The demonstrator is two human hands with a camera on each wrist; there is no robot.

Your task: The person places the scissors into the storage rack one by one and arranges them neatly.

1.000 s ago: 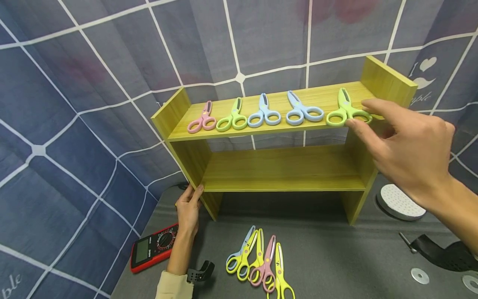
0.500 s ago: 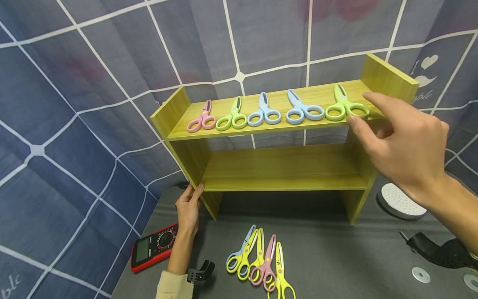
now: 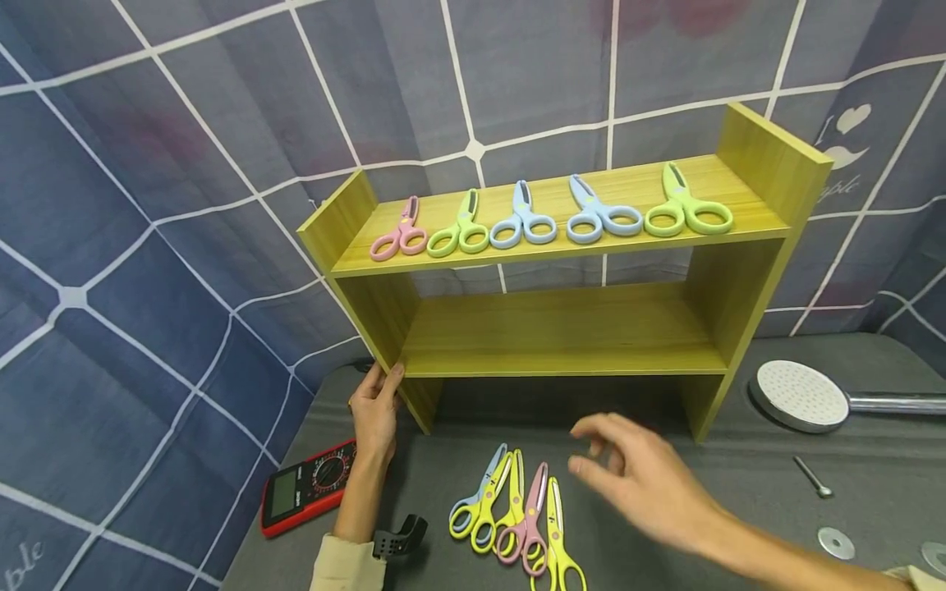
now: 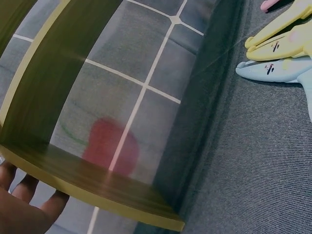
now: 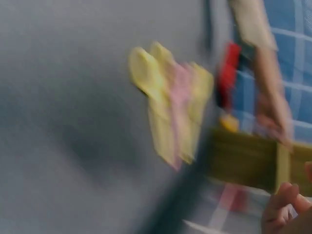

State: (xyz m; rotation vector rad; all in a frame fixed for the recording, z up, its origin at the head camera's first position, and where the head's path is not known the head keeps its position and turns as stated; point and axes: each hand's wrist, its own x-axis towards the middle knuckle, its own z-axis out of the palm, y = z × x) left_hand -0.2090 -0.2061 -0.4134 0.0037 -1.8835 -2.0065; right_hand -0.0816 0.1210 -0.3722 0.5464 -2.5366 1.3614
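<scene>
Right of the near scissors pile [image 3: 529,519], the right hand [image 3: 645,478] now hangs, thumb and fingers apart, having left the rightmost green scissors [image 3: 680,202]; the left hand [image 3: 374,413] still grips the shelf [image 3: 562,328].

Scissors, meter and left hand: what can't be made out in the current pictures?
Right wrist: scissors pile smeared by blur; any printed marks can't be read.
Head: blue scissors in the pile, partly covered by yellow scissors.
Head: rightmost yellow pair, loops cut off by the bottom edge.
Head: meter, lettering too small, part hidden behind the left arm.
Left wrist: left hand, cut off by the frame's edges.
</scene>
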